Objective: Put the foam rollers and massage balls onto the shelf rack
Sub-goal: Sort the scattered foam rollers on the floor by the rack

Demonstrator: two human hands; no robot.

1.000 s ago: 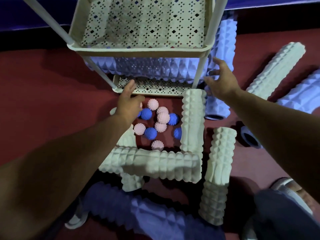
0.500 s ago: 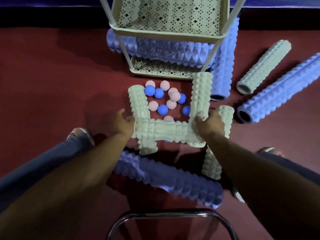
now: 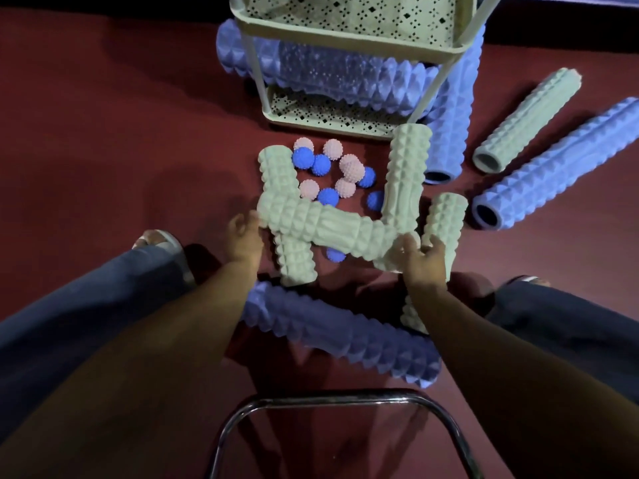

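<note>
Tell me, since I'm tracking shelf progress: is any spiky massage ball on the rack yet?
No: the pink and blue spiky massage balls all lie on the red floor before the cream perforated shelf rack.

We have a single view, from the head, looking steeply down and forward at the red floor [image 3: 103,133]. It sits close above both forearms, which enter from the bottom corners. The shelf rack [image 3: 349,32] is cut by the top edge; a chrome chair frame [image 3: 332,399] crosses the bottom edge.
</note>
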